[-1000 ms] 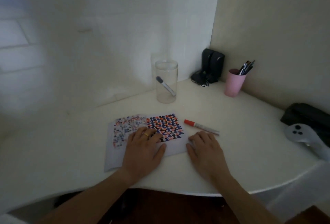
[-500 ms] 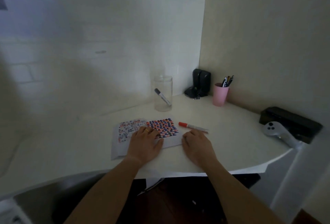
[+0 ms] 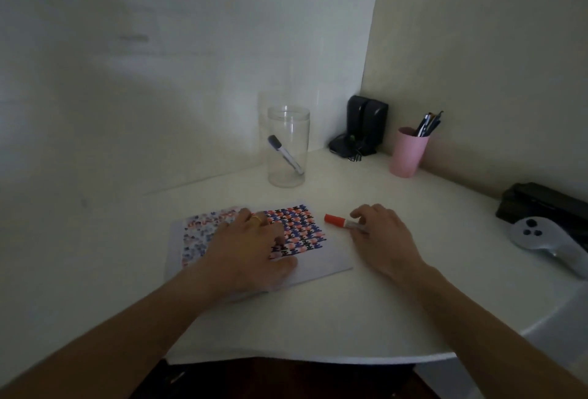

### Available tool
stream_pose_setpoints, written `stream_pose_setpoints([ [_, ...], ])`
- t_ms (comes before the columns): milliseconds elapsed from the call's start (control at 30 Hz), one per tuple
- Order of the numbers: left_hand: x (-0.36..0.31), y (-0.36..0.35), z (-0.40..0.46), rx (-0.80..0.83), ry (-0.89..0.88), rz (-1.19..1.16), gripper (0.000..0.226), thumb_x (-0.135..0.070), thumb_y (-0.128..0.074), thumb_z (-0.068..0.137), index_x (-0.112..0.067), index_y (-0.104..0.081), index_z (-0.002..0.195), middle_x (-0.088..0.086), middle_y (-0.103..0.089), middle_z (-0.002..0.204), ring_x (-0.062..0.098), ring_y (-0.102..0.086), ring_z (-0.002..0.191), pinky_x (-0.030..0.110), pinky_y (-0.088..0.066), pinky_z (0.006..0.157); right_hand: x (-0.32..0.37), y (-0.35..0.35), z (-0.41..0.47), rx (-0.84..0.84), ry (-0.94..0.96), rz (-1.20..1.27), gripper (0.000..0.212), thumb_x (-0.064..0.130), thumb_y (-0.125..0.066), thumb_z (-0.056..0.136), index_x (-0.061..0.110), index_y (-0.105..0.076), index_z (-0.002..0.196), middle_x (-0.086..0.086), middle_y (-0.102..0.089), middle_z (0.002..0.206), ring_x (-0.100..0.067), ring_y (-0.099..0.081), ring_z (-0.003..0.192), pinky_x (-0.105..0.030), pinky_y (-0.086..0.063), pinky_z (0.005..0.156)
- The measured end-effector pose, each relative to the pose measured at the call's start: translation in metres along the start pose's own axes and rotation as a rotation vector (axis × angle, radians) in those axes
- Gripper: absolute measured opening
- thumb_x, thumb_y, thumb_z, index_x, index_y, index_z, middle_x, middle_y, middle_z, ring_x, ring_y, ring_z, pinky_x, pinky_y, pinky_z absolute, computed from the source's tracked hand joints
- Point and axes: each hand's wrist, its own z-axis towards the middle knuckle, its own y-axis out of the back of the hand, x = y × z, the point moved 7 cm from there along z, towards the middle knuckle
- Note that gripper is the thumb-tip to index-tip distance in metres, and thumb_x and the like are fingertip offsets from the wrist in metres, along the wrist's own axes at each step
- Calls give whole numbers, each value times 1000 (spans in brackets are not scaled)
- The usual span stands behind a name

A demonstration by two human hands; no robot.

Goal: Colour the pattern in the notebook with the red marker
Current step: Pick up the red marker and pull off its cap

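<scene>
At the centre of the frame the left hand (image 3: 251, 252) lies flat on the notebook (image 3: 321, 263) – the right hand (image 3: 380, 233), fingers curled, touches the red marker (image 3: 342, 222) on the table (image 3: 318, 319), grasp unclear.

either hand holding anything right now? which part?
Right hand has its fingertips on the red marker at the barrel, behind the red cap; the marker looks to lie on the desk. Left hand rests flat on the notebook, gripping nothing.

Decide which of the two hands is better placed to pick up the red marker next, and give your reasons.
The right hand: its fingers already rest on the red marker, beside the notebook. The left hand lies flat on the pattern, steadying the page.
</scene>
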Motion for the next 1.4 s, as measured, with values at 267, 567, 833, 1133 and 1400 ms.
stream_pose_setpoints([
  [267,13,7,74,-175,-43,-110,59,-69,-48,86,-32,-44,132,-6,-68,112,13,-63,88,34,-48,77,24,11,50,-50,45,412,15,26,-74,90,26,-71,104,8,-72,93,-10,-70,74,-22,-53,65],
  [567,2,3,81,-333,-262,-235,39,-54,-38,96,-27,-58,114,-5,-68,106,10,-62,83,34,-55,78,7,-29,53,164,-194,1214,47,30,-96,53,16,-82,95,-8,-83,95,-20,-79,89,-30,-62,81],
  [833,-12,13,71,-343,-329,-322,38,-48,-31,101,-23,-56,115,-5,-66,100,9,-62,80,28,-51,76,36,-31,41,143,-84,1502,42,33,-81,74,-2,-78,96,-6,-73,72,-15,-68,62,-21,-56,59],
  [1133,-21,12,69,-82,-347,-759,42,-40,-31,105,-36,-43,65,-6,-41,55,7,-35,45,22,-32,47,47,-12,39,71,61,1552,23,21,-67,89,0,-73,83,-5,-64,57,-13,-56,48,-20,-47,47],
  [1400,-17,18,65,-310,-371,-230,37,-50,-17,101,-28,-42,87,-10,-54,66,9,-55,51,27,-48,52,12,-7,45,-134,-216,1524,27,17,-67,95,8,-72,70,-1,-58,50,-11,-47,42,-18,-40,39],
])
